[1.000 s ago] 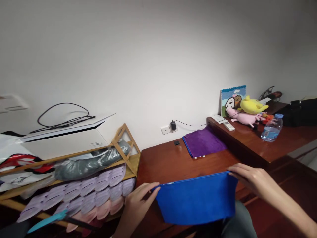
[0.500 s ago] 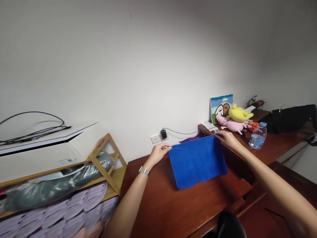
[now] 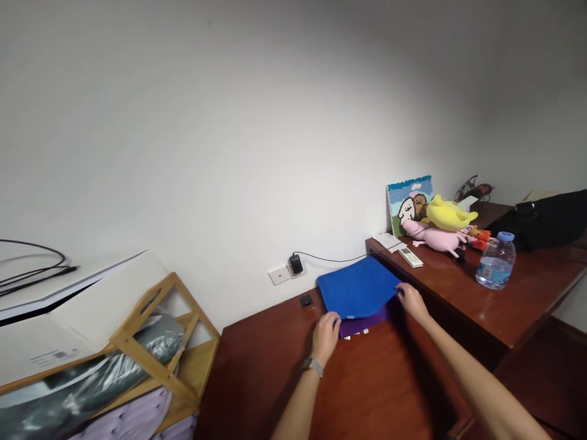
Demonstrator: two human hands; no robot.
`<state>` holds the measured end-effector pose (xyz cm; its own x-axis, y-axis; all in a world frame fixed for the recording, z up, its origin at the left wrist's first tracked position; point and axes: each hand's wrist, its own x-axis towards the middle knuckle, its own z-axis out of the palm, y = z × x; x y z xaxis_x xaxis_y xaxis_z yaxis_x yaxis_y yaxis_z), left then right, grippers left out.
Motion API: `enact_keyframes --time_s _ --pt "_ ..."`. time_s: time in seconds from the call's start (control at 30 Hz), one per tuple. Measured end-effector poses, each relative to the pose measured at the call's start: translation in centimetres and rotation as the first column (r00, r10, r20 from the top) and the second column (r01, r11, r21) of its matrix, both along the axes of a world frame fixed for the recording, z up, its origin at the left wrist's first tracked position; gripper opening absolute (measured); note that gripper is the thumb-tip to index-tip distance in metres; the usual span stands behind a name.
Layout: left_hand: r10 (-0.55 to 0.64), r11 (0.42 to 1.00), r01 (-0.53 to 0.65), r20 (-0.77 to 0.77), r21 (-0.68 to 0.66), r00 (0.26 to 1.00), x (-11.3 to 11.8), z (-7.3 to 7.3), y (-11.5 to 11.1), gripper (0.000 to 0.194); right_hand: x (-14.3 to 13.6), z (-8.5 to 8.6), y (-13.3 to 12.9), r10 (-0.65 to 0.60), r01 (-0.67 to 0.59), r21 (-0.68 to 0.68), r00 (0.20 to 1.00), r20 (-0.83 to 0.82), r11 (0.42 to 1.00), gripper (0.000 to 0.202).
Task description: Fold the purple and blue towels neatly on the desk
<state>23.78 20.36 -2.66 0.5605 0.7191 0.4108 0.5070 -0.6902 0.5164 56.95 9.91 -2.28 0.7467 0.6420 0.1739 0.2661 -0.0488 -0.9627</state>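
Observation:
A blue rectangular cloth (image 3: pixel 358 287) lies at the back of the desk near the wall, with its near edge slightly raised. Beneath it shows a strip of purple material (image 3: pixel 362 325) with small white tabs along its front. My left hand (image 3: pixel 326 336), below a silver watch, pinches the cloth's near left corner. At the near right corner, my right hand (image 3: pixel 413 302) has its thumb and fingers closed on the edge.
The reddish-brown desk (image 3: pixel 275 360) meets a raised desktop on the right, bearing a water bottle (image 3: pixel 495 263), plush toys (image 3: pixel 438 235), a remote (image 3: pixel 410 257) and a picture (image 3: pixel 410 205). A plugged-in charger (image 3: pixel 296 263) is on the wall; a wooden rack (image 3: pixel 156 342) stands left.
Both hands have brought the blue cloth from hanging in the air down over the purple material, near the wall. The camera view has shifted a little.

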Motion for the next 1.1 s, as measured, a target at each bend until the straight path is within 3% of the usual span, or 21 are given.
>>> enact_keyframes --time_s 0.13,0.2,0.3,0.43,0.57,0.67,0.73,0.83,0.93,1.0,1.1 --pt "0.057 0.995 -0.063 -0.084 -0.073 0.995 0.8 -6.6 -2.0 0.034 -1.5 -5.5 -1.0 -0.133 0.124 -0.058 0.970 -0.204 0.991 0.017" --pt "0.066 0.991 -0.077 -0.108 -0.109 0.992 0.4 -8.6 -3.1 0.044 -2.5 -7.2 -1.6 -0.185 0.171 -0.071 0.928 -0.323 0.983 0.017" --pt "0.031 0.992 -0.044 -0.118 -0.116 0.993 -1.1 -10.5 -4.7 0.051 -5.4 -9.3 -2.0 -0.181 0.170 -0.071 0.830 -0.527 0.983 0.014" --pt "0.079 0.997 -0.079 -0.078 0.005 0.994 -6.2 -11.6 -6.5 0.040 -11.3 -10.8 0.2 -0.065 0.084 -0.014 0.648 -0.759 0.996 0.017" --pt "0.277 0.954 -0.273 -0.015 0.125 0.961 -16.5 -13.0 -7.3 0.034 -16.1 -10.3 5.7 -0.028 0.076 0.010 0.490 -0.871 0.997 0.028" --pt "0.414 0.899 -0.414 0.032 0.141 0.910 -24.4 -14.3 -7.5 0.031 -17.6 -9.1 9.8 -0.066 0.131 -0.011 0.429 -0.901 0.991 0.039" --pt "0.505 0.850 -0.511 0.075 0.130 0.860 -27.7 -14.7 -7.8 0.031 -17.9 -8.3 11.4 -0.123 0.174 -0.056 0.409 -0.904 0.983 0.047" --pt "0.584 0.801 -0.594 0.124 0.070 0.802 -28.8 -14.4 -8.4 0.032 -18.7 -7.6 11.9 -0.197 0.216 -0.117 0.401 -0.894 0.969 0.051" --pt "0.572 0.817 -0.577 0.128 0.003 0.811 -27.6 -13.3 -9.1 0.030 -19.8 -7.3 9.8 -0.225 0.223 -0.140 0.420 -0.879 0.965 0.050" --pt "0.566 0.822 -0.569 0.144 -0.021 0.812 -26.8 -12.6 -9.4 0.029 -20.2 -7.3 6.9 -0.232 0.221 -0.145 0.443 -0.866 0.964 0.051" --pt "0.569 0.819 -0.571 0.195 -0.050 0.799 -26.6 -12.0 -9.8 0.028 -19.2 -7.8 0.2 -0.235 0.213 -0.150 0.469 -0.851 0.966 0.049"
